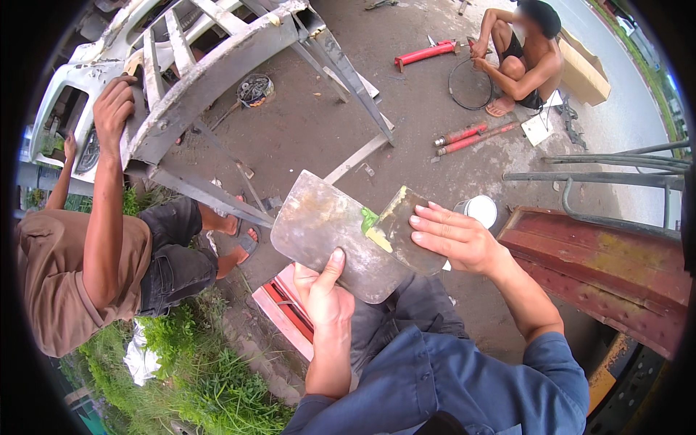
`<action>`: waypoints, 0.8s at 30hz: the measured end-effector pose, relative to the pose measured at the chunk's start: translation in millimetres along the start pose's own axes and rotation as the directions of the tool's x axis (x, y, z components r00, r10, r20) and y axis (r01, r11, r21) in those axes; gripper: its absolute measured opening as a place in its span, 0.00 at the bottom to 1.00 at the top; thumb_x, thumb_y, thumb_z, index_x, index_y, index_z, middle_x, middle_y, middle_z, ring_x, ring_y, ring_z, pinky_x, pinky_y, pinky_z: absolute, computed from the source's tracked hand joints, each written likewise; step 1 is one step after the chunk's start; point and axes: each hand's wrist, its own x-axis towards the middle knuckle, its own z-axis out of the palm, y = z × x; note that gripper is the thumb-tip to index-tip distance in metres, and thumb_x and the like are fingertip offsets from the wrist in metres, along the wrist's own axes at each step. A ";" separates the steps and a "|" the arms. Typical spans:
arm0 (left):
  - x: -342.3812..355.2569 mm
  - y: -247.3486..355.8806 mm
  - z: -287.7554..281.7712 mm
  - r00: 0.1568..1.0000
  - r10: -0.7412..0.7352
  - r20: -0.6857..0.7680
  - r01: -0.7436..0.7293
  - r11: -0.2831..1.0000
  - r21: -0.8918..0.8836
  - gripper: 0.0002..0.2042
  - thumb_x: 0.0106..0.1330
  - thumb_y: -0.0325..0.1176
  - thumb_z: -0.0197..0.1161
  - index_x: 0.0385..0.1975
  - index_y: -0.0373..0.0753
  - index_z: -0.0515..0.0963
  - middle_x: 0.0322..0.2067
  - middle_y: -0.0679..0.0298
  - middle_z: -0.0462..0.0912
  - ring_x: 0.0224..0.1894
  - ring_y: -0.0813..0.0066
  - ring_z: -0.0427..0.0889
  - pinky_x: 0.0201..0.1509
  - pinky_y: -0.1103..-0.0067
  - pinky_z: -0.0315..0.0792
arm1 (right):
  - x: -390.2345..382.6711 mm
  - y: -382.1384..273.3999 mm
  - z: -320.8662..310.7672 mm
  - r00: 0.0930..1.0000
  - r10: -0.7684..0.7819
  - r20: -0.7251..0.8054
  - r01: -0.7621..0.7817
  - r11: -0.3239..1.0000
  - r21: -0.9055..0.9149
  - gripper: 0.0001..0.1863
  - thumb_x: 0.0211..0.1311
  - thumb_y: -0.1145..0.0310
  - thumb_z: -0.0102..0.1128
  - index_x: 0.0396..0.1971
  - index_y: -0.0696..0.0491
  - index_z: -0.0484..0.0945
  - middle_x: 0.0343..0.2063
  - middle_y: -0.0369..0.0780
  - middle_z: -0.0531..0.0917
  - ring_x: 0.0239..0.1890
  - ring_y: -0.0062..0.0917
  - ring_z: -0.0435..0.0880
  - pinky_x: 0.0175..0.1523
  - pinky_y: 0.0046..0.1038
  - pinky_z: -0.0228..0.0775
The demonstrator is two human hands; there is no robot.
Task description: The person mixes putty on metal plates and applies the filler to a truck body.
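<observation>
My left hand (326,290) grips the near edge of a flat grey metal plate (319,232) with rounded corners, its thumb lying on top. My right hand (453,235) is closed on a smaller rectangular spreader blade (402,225), fingers laid along its face. The blade's left edge rests against the plate's right part. Between them sits a smear of green and pale yellow paste (373,228); it also streaks the blade's edge. The blade's far side and my right thumb are hidden.
A grey metal frame (217,69) stands at upper left, where a person in a brown shirt (87,261) has a hand on it. Another person (522,61) crouches at upper right by red cylinders (464,138). A white bucket (481,210) and rusty red panel (594,254) lie to my right.
</observation>
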 end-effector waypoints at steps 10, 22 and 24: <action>-92.8 197.9 130.5 0.987 0.155 0.050 -0.151 0.986 -0.073 0.24 0.62 0.17 0.62 0.59 0.34 0.67 0.54 0.56 0.77 0.56 0.66 0.76 0.63 0.69 0.69 | 83.7 -135.2 -187.4 0.820 0.497 -0.284 -0.459 0.867 0.193 0.12 0.62 0.77 0.57 0.44 0.62 0.77 0.36 0.44 0.85 0.37 0.31 0.87 0.44 0.29 0.80; -141.7 256.4 190.3 0.908 0.302 0.292 -0.304 0.952 -0.039 0.22 0.61 0.15 0.62 0.56 0.33 0.70 0.52 0.56 0.78 0.54 0.67 0.79 0.60 0.72 0.73 | 129.5 -200.5 -226.1 0.627 0.142 0.766 -0.509 -0.670 0.540 0.22 0.71 0.68 0.46 0.64 0.49 0.66 0.23 0.31 0.69 0.12 0.08 0.61 0.09 0.10 0.47; -147.9 254.9 192.5 0.906 0.308 0.289 -0.328 0.944 0.021 0.23 0.60 0.15 0.62 0.56 0.33 0.70 0.52 0.56 0.78 0.53 0.68 0.79 0.60 0.72 0.72 | 122.7 -191.8 -218.7 0.621 0.134 0.773 -0.543 -0.637 0.547 0.22 0.71 0.68 0.48 0.64 0.49 0.67 0.23 0.31 0.69 0.12 0.08 0.61 0.09 0.10 0.47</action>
